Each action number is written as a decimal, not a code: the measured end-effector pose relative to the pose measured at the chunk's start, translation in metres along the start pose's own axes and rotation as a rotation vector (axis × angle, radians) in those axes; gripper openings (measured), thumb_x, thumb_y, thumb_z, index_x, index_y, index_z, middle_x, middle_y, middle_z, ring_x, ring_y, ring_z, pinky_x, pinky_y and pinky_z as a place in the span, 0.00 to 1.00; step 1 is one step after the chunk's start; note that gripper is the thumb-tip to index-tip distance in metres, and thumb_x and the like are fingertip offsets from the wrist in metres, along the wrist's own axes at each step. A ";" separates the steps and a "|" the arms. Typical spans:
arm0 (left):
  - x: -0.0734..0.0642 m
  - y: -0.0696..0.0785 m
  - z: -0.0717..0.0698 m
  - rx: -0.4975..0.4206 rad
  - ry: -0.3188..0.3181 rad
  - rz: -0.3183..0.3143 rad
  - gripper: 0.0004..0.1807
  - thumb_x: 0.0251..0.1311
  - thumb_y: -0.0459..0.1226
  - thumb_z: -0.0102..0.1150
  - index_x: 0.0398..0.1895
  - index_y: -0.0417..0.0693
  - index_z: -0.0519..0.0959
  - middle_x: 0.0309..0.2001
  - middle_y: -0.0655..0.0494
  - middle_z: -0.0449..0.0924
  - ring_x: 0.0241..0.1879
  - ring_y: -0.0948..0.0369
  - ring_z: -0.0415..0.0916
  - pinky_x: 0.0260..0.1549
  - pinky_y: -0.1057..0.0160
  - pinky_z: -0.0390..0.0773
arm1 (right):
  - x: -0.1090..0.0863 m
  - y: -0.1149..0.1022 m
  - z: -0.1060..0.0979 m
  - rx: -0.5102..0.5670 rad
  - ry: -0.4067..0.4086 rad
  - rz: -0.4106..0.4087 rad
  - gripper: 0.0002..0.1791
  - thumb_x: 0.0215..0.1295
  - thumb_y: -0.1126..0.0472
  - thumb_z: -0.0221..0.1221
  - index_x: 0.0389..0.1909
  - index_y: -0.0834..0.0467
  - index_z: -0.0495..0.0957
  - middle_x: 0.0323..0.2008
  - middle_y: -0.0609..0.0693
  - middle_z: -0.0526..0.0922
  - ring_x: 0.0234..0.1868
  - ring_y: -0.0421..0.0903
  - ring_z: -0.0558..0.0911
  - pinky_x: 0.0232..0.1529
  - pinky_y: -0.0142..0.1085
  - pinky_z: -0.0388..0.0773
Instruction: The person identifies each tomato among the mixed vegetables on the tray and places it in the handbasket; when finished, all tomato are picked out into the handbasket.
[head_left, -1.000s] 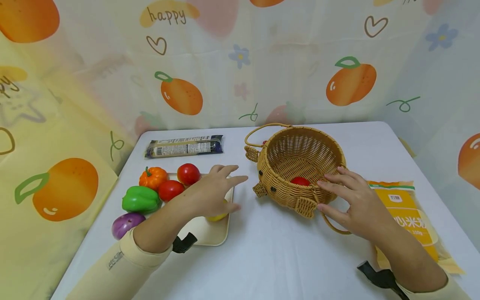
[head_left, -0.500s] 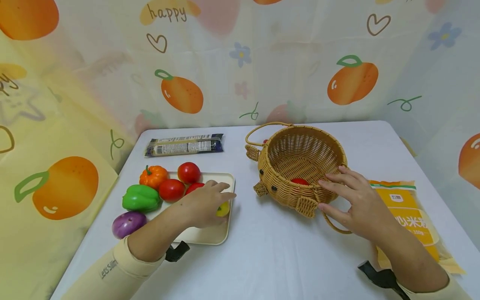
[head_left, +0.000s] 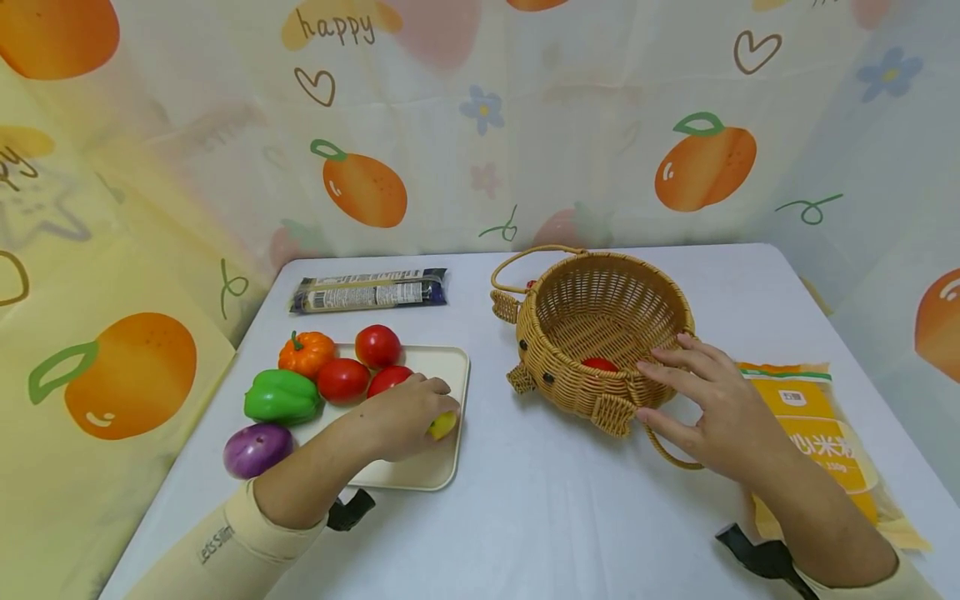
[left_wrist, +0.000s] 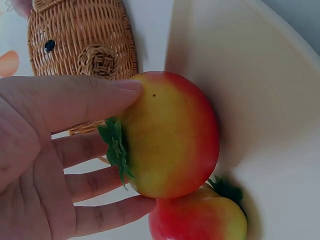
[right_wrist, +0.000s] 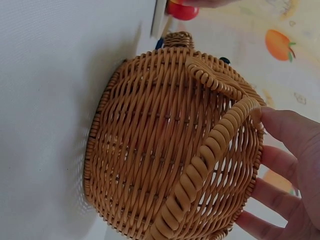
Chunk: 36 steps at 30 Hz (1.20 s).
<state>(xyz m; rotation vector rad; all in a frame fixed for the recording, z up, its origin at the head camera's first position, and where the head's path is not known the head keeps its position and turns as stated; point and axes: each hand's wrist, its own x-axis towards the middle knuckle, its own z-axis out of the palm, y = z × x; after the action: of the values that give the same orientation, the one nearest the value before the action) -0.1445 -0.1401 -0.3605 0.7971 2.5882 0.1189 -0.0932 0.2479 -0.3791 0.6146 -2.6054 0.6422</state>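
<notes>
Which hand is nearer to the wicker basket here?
Right: the right hand holds the wicker basket at its rim; the left hand is off to the basket's left, over the tray.

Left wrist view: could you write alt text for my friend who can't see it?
A person's left hand holds a red-and-yellow fruit with green leaves. A second, similar fruit shows just below it in the picture, with a cream tray to the right and part of a wicker basket at upper left.
</notes>
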 end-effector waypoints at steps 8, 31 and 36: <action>0.000 -0.003 0.002 0.009 0.007 0.014 0.28 0.55 0.36 0.75 0.62 0.52 0.82 0.60 0.51 0.79 0.59 0.52 0.74 0.55 0.54 0.82 | 0.000 0.000 0.001 0.009 0.019 -0.018 0.33 0.45 0.56 0.79 0.57 0.50 0.85 0.58 0.54 0.83 0.71 0.63 0.69 0.64 0.66 0.69; -0.003 0.002 -0.035 0.002 0.127 0.079 0.28 0.59 0.36 0.73 0.65 0.51 0.80 0.64 0.49 0.77 0.62 0.49 0.73 0.51 0.56 0.84 | 0.000 0.000 0.001 0.004 0.015 -0.017 0.33 0.44 0.56 0.80 0.57 0.51 0.85 0.58 0.54 0.83 0.70 0.63 0.69 0.62 0.67 0.70; -0.004 0.008 -0.046 0.013 0.168 0.119 0.27 0.61 0.35 0.71 0.65 0.50 0.80 0.64 0.48 0.76 0.62 0.48 0.72 0.52 0.58 0.82 | 0.000 0.000 0.001 0.000 0.013 -0.018 0.33 0.44 0.56 0.79 0.57 0.51 0.85 0.58 0.54 0.83 0.70 0.64 0.69 0.62 0.67 0.70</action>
<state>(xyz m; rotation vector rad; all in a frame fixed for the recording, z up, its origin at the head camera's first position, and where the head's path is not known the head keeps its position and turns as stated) -0.1570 -0.1341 -0.3153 0.9850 2.6994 0.2127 -0.0930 0.2474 -0.3796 0.6310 -2.5847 0.6387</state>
